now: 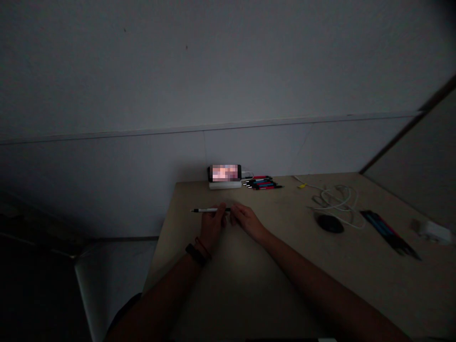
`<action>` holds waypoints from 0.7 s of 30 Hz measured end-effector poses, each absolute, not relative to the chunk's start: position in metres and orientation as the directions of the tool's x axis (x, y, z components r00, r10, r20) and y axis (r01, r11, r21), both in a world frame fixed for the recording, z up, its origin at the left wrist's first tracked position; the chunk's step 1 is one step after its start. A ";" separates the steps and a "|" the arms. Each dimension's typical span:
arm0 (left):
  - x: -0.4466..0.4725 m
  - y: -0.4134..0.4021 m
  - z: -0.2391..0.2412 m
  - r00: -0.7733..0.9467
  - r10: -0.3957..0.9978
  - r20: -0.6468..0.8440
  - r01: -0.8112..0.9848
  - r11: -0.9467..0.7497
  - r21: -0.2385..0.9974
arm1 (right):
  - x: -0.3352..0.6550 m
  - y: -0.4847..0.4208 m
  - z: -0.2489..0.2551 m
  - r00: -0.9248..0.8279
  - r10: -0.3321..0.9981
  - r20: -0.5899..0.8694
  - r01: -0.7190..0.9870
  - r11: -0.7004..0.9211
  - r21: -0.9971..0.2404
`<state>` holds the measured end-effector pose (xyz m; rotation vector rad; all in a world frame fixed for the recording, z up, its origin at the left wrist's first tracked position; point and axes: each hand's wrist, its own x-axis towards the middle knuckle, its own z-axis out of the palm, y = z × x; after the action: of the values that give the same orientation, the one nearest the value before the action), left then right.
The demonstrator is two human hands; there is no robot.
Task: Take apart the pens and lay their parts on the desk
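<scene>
The scene is dim. My left hand (213, 224) is closed round a white pen (207, 210) that lies level, its tip pointing left, above a beige desk (270, 266). A dark band sits on that wrist. My right hand (245, 219) is closed at the pen's right end, fingers pinched against it. Both hands meet over the desk's left part.
A phone (224, 172) with a lit screen leans on a white block at the wall. Several red and blue pens (262, 183) lie beside it. A white cable (337, 199), a dark mouse (330, 223), a flat pack of pens (389, 233) and a white adapter (432, 231) lie to the right. A chair (107, 280) stands at the left.
</scene>
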<state>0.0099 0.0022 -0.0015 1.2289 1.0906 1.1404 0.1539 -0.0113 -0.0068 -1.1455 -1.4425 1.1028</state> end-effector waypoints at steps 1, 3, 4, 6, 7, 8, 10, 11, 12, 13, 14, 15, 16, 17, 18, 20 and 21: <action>0.010 0.002 -0.001 0.117 0.993 -0.002 -0.048 0.007 0.999 | 0.154 -0.012 -0.006 -0.101 0.986 0.136 0.111 0.147 -0.983; 0.010 0.002 -0.001 0.112 0.994 -0.005 -0.053 0.011 0.999 | 0.153 -0.012 -0.005 -0.091 0.987 0.129 0.078 0.136 -0.988; 0.010 0.002 -0.001 0.111 0.994 -0.004 -0.053 0.010 0.999 | 0.153 -0.012 -0.005 -0.093 0.988 0.127 0.063 0.133 -0.989; 0.010 0.003 -0.002 0.111 0.994 0.001 -0.052 0.005 0.999 | 0.153 -0.013 -0.004 -0.112 0.986 0.121 0.060 0.128 -0.990; 0.010 0.003 -0.002 0.110 0.994 0.001 -0.052 0.005 0.999 | 0.153 -0.013 -0.003 -0.124 0.985 0.120 0.069 0.130 -0.989; 0.010 0.003 -0.002 0.110 0.994 0.000 -0.052 0.006 0.999 | 0.153 -0.013 -0.003 -0.131 0.984 0.122 0.084 0.134 -0.988; 0.010 0.002 -0.002 0.105 0.994 -0.005 -0.054 0.010 0.999 | 0.153 -0.012 -0.004 -0.119 0.984 0.130 0.107 0.143 -0.984; 0.010 0.002 -0.002 0.100 0.995 -0.004 -0.054 0.009 0.998 | 0.153 -0.012 -0.004 -0.102 0.986 0.135 0.108 0.146 -0.983; 0.010 0.001 -0.001 0.097 0.995 0.000 -0.055 0.005 0.998 | 0.152 -0.012 -0.004 -0.085 0.987 0.137 0.098 0.145 -0.985; 0.010 0.001 0.000 0.097 0.995 0.005 -0.058 0.001 0.998 | 0.152 -0.012 -0.005 -0.072 0.988 0.133 0.081 0.139 -0.987; 0.010 0.001 0.000 0.096 0.995 0.009 -0.066 -0.003 0.998 | 0.151 -0.013 -0.005 -0.063 0.990 0.125 0.060 0.129 -0.990; 0.010 0.001 0.001 0.097 0.995 0.010 -0.073 -0.003 0.997 | 0.150 -0.013 -0.005 -0.054 0.992 0.116 0.041 0.118 -0.992; 0.010 0.001 0.002 0.100 0.995 0.008 -0.081 0.000 0.997 | 0.149 -0.014 -0.005 -0.041 0.993 0.110 0.026 0.111 -0.994; 0.009 0.001 0.002 0.098 0.995 0.003 -0.090 0.006 0.996 | 0.149 -0.014 -0.005 -0.023 0.994 0.106 0.017 0.106 -0.994; 0.009 0.001 0.003 0.093 0.996 -0.004 -0.104 0.014 0.994 | 0.148 -0.015 -0.005 0.002 0.994 0.106 0.011 0.106 -0.994; 0.009 0.002 0.003 0.075 0.997 -0.026 -0.144 0.036 0.989 | 0.149 -0.014 -0.004 0.061 0.992 0.111 0.009 0.111 -0.994; 0.009 0.002 0.003 0.068 0.997 -0.040 -0.168 0.050 0.985 | 0.151 -0.014 -0.004 0.093 0.989 0.111 0.014 0.110 -0.994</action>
<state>0.0086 0.0020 0.0030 1.0811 1.0586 1.2050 0.1506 -0.0138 -0.0036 -1.1765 -1.1972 1.0553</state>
